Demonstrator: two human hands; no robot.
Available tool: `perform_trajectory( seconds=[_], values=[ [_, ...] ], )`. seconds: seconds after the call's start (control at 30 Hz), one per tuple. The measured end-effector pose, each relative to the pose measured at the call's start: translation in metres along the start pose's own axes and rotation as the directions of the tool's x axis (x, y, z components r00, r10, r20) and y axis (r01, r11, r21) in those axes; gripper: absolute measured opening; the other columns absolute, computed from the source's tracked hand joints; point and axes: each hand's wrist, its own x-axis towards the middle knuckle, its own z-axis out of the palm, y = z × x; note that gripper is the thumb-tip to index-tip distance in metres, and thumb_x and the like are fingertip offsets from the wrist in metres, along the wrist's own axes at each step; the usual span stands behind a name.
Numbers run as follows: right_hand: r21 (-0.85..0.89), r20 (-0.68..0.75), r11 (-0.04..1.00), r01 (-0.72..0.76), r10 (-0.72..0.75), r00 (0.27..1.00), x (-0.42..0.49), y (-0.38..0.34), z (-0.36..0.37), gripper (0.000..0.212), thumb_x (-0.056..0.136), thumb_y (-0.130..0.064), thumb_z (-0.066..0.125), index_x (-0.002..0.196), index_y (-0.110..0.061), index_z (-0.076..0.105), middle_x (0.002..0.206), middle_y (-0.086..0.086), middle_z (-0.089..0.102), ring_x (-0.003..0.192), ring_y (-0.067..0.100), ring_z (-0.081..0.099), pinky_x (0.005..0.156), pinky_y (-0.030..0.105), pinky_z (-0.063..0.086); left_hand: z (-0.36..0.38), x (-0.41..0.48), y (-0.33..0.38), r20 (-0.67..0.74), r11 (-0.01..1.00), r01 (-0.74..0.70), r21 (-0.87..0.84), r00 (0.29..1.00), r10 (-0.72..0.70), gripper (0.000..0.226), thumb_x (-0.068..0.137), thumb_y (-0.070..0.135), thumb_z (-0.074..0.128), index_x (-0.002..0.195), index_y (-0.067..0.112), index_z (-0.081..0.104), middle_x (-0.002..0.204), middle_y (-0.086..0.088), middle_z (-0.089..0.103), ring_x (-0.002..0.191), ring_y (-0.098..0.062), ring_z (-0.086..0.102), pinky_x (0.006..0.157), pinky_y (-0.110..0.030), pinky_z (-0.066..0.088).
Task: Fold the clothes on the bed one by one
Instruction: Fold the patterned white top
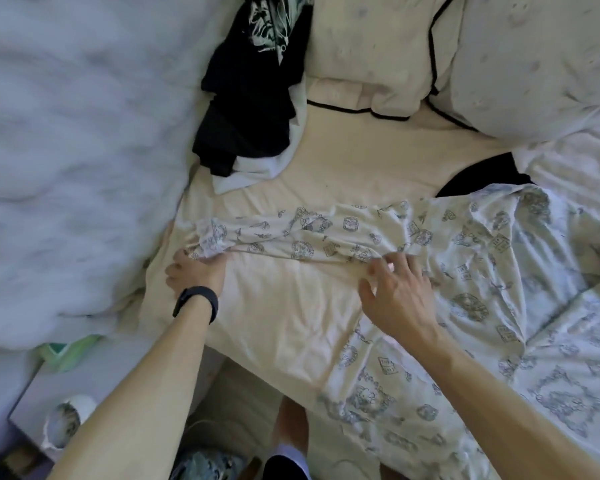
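Your left hand [194,271], with a black wristband [196,303] on it, is at the left end of the sleeve [309,237] and grips the cuff, fingers curled into the cloth; your right hand [395,292] lies released with fingers spread, pressing flat where that sleeve joins the printed pyjama top [482,271]. The top is spread over the right half of the bed [291,299], its sleeve stretched leftward across the cream sheet. A heap of black clothes [250,98] sits at the far side, left of the pillows [368,46]; another dark garment [475,178] shows just beyond the top's far edge. A white duvet [66,150] is bunched on the left; a mug [66,420] stands near left, off the bed.
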Motion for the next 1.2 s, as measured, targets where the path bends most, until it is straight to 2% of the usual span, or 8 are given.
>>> perform_trajectory(
  seconds=[0.17, 0.3, 0.43, 0.53, 0.67, 0.87, 1.07, 1.2],
  values=[
    [0.057, 0.033, 0.996, 0.063, -0.065, 0.997, 0.059, -0.063, 0.025, 0.056, 0.093, -0.047, 0.067, 0.138, -0.018, 0.051, 0.135, 0.005, 0.057, 0.126, 0.032, 0.048, 0.098, 0.045, 0.043, -0.009, 0.045, -0.013, 0.125, 0.965, -0.158, -0.207, 0.974, 0.187, 0.08, 0.052, 0.07, 0.075, 0.119, 0.031, 0.056, 0.128, -0.008, 0.055, 0.12, -0.032, 0.053, 0.099, -0.05, 0.049],
    [-0.017, 0.078, 0.998, 0.065, -0.063, 0.995, 0.076, -0.096, 0.058, 0.042, 0.093, -0.038, 0.068, 0.129, -0.019, 0.056, 0.12, 0.003, 0.063, 0.117, 0.032, 0.053, 0.093, 0.044, 0.04, -0.027, 0.069, -0.006, 0.206, 0.877, -0.439, -0.195, 0.856, 0.475, 0.109, 0.055, 0.049, 0.093, 0.147, 0.041, 0.035, 0.151, 0.0, 0.039, 0.137, -0.018, 0.039, 0.112, -0.038, 0.036],
    [0.047, -0.14, 0.995, 0.09, -0.083, 0.987, 0.059, -0.105, 0.076, 0.01, 0.089, -0.018, 0.069, 0.099, -0.018, 0.065, 0.09, 0.0, 0.063, 0.088, 0.03, 0.058, 0.073, 0.038, 0.039, -0.045, 0.097, 0.024, 0.309, 0.614, -0.778, 0.133, 0.622, 0.72, 0.046, 0.079, 0.046, 0.08, 0.118, 0.025, 0.071, 0.137, -0.002, 0.055, 0.128, -0.027, 0.048, 0.104, -0.036, 0.037],
    [0.003, -0.204, 0.986, 0.164, -0.16, 0.966, 0.037, -0.103, 0.082, 0.009, 0.09, -0.018, 0.068, 0.098, -0.019, 0.064, 0.09, -0.003, 0.059, 0.08, 0.025, 0.053, 0.07, 0.033, 0.034, -0.06, 0.12, 0.049, 0.366, 0.773, -0.633, -0.028, 0.714, 0.598, 0.051, 0.085, 0.058, 0.068, 0.098, 0.009, 0.073, 0.102, -0.005, 0.071, 0.096, -0.025, 0.065, 0.071, -0.02, 0.045],
    [-0.01, -0.149, 0.99, 0.143, -0.143, 0.978, 0.023, -0.104, 0.09, 0.01, 0.092, -0.023, 0.073, 0.101, -0.024, 0.069, 0.089, -0.005, 0.062, 0.079, 0.024, 0.058, 0.068, 0.033, 0.038, -0.069, 0.131, 0.077, 0.497, 0.913, -0.246, -0.326, 0.777, 0.387, 0.035, 0.087, 0.046, 0.074, 0.096, 0.012, 0.074, 0.097, -0.007, 0.071, 0.085, -0.024, 0.07, 0.06, -0.021, 0.054],
    [0.024, 0.221, 1.0, -0.01, 0.005, 0.975, 0.05, -0.117, 0.077, 0.029, 0.098, -0.036, 0.053, 0.121, -0.032, 0.07, 0.12, -0.002, 0.063, 0.112, 0.026, 0.057, 0.088, 0.037, 0.046, -0.048, 0.141, 0.077, 0.386, 0.931, -0.324, -0.168, 0.847, 0.365, 0.037, 0.091, 0.038, 0.07, 0.117, 0.016, 0.056, 0.114, -0.003, 0.061, 0.096, -0.022, 0.061, 0.075, -0.03, 0.046],
    [0.247, -0.078, 0.966, 0.072, -0.054, 0.996, 0.109, -0.16, 0.054, 0.02, 0.102, -0.026, 0.054, 0.111, -0.019, 0.07, 0.104, 0.002, 0.069, 0.097, 0.029, 0.061, 0.078, 0.038, 0.05, -0.041, 0.101, 0.026, 0.202, 0.939, -0.267, -0.218, 0.929, 0.311, 0.058, 0.079, 0.066, 0.067, 0.11, 0.02, 0.05, 0.115, 0.0, 0.057, 0.1, -0.023, 0.06, 0.086, -0.038, 0.051],
    [0.179, 0.07, 0.969, 0.17, -0.184, 0.98, 0.152, -0.191, 0.055, 0.027, 0.102, -0.026, 0.055, 0.127, -0.019, 0.063, 0.118, 0.002, 0.063, 0.104, 0.027, 0.057, 0.083, 0.04, 0.053, -0.028, 0.08, 0.004, 0.248, 0.951, -0.307, -0.029, 0.92, 0.304, 0.05, 0.083, 0.062, 0.065, 0.108, 0.019, 0.062, 0.118, -0.005, 0.053, 0.107, -0.03, 0.056, 0.088, -0.039, 0.05]
  ],
)
